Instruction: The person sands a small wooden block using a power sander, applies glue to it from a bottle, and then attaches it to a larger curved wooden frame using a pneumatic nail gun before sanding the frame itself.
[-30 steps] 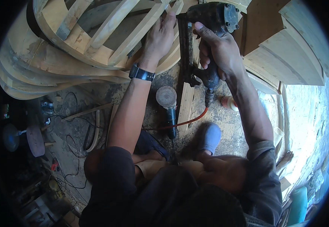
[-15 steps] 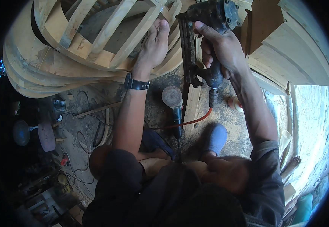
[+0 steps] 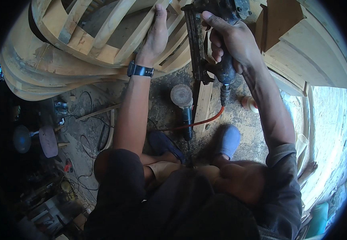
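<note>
A curved wooden frame (image 3: 27, 68) with several slats fills the upper left. My left hand (image 3: 155, 42), with a black watch on its wrist, lies along one wooden slat (image 3: 135, 38). The thumb points up, and the other fingers curl out of sight behind the slat. In my right hand (image 3: 239, 46) is a dark nail gun (image 3: 225, 72), gripped by its handle. Its long magazine (image 3: 194, 44) stands beside the frame's right side. A red air hose (image 3: 205, 127) runs from the handle's lower end toward the left.
Between my feet and the frame lies an angle grinder (image 3: 187, 116) with a round disc, next to a wooden strip (image 3: 203, 104). A red-and-white container (image 3: 249, 103) stands near my right forearm. Pale wooden panelling (image 3: 317, 52) rises at upper right. Cables (image 3: 86, 142) trail across the floor at left.
My left hand has moved up and slightly left along the slat, its thumb now straighter. The nail gun and my right hand have shifted slightly up in view.
</note>
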`<state>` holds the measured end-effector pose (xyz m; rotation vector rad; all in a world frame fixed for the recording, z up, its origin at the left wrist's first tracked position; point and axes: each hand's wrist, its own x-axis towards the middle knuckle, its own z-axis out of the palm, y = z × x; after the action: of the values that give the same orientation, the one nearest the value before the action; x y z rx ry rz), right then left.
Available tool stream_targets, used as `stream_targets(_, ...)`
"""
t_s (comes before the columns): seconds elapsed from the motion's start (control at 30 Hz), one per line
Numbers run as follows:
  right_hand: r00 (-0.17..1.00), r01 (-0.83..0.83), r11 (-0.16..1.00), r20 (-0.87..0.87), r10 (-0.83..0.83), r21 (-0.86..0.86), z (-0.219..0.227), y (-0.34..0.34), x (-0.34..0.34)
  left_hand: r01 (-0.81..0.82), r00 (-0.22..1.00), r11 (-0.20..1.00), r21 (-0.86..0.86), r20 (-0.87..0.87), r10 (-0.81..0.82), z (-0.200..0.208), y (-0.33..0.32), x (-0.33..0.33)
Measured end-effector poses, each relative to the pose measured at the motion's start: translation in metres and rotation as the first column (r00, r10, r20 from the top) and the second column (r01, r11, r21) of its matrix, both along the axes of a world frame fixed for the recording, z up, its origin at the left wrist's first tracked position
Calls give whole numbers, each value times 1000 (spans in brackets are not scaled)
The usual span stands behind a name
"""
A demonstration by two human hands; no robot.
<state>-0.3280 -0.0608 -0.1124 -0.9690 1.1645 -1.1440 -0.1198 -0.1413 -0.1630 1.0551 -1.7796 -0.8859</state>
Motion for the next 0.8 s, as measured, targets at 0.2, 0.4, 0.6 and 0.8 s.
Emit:
stream_targets(0.2,999,-10,999,30,11,-31,0,-3,3,-57,998,998,-22,-10,57,-4,-5,12)
stream_targets(0.4,999,-23,999,27,23,-34,0,-3,4,-72,997,997,-12,8,72,-5,-4,10)
stream_targets(0.6,999,-7,1000,38,8,-16,2,-2,7,-86,996,996,3,34,86,-3,-3,5)
stream_targets(0.8,998,-22,999,-56,21,-25,2,-3,5,-136,986,991,14,102,134,3,-2,-1)
